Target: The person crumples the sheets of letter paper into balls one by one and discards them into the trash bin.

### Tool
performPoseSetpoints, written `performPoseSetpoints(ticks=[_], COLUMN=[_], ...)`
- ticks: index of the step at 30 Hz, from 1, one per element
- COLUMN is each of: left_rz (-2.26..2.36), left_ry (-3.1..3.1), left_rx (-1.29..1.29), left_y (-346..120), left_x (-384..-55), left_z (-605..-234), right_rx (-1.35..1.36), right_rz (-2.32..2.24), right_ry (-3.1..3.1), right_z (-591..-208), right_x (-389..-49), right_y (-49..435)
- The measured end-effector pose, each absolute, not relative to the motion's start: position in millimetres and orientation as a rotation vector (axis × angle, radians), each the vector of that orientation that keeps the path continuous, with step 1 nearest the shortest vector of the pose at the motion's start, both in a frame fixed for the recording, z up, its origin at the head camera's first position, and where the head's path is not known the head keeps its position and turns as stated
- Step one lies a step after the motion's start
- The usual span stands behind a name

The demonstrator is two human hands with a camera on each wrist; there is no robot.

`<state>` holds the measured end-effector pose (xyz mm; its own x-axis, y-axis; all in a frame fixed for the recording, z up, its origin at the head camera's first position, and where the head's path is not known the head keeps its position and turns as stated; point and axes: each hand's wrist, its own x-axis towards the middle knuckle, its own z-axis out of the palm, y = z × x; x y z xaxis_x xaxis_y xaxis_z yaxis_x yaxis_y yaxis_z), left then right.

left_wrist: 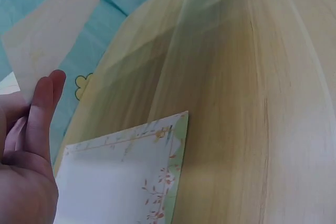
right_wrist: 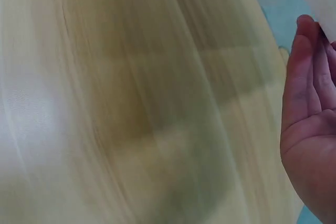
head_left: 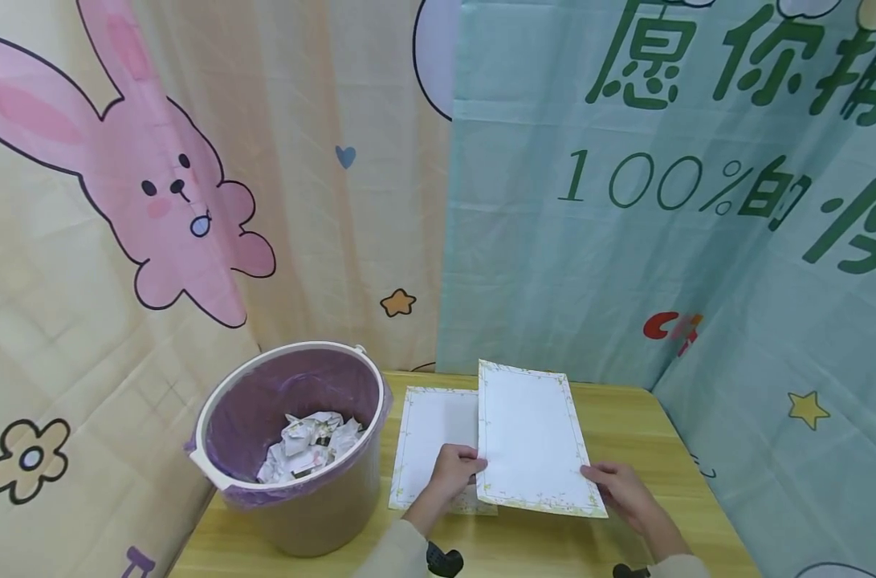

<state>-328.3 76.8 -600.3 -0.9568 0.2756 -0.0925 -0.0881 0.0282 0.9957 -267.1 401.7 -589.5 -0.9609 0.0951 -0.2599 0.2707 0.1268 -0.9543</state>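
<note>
A sheet of white paper (head_left: 531, 437) with a floral border is held up above the table, tilted toward the head camera. My left hand (head_left: 453, 474) pinches its left edge near the lower corner. On the opposite side, my right hand (head_left: 625, 491) pinches the right edge. A second bordered sheet (head_left: 430, 433) lies flat on the table, partly covered from view by the raised one and the left hand. The left wrist view shows the raised paper (left_wrist: 58, 30) between thumb and fingers. In the right wrist view the right hand (right_wrist: 312, 114) grips a paper edge.
To the left on the wooden table (head_left: 618, 417) stands a bucket (head_left: 315, 518) lined with a purple bag (head_left: 242, 433). Crumpled papers (head_left: 311, 441) lie inside it. Printed curtains (head_left: 539, 265) hang behind and beside the table.
</note>
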Motion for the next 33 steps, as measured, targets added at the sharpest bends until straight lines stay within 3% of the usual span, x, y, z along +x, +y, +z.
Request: performPoseSetpoints(ticks=[8, 21, 33], left_rz=[1.995, 2.160, 2.225], left_ry=[2.004, 1.837, 1.833], left_rx=[0.395, 0.365, 0.340], left_y=[55.0, 5.0, -3.9], left_x=[-321.2, -300.0, -289.7], left_z=[-577.1, -533.2, -522.8], right_rx=[0.073, 0.009, -0.124], right_rz=[-2.107, -1.934, -1.888], right_ry=[2.073, 2.419, 2.437], right_z=[-549.4, -488.6, -477.0], right_x=[-274.3, -260.4, -239.3], right_y=[404.9, 354.3, 315.7])
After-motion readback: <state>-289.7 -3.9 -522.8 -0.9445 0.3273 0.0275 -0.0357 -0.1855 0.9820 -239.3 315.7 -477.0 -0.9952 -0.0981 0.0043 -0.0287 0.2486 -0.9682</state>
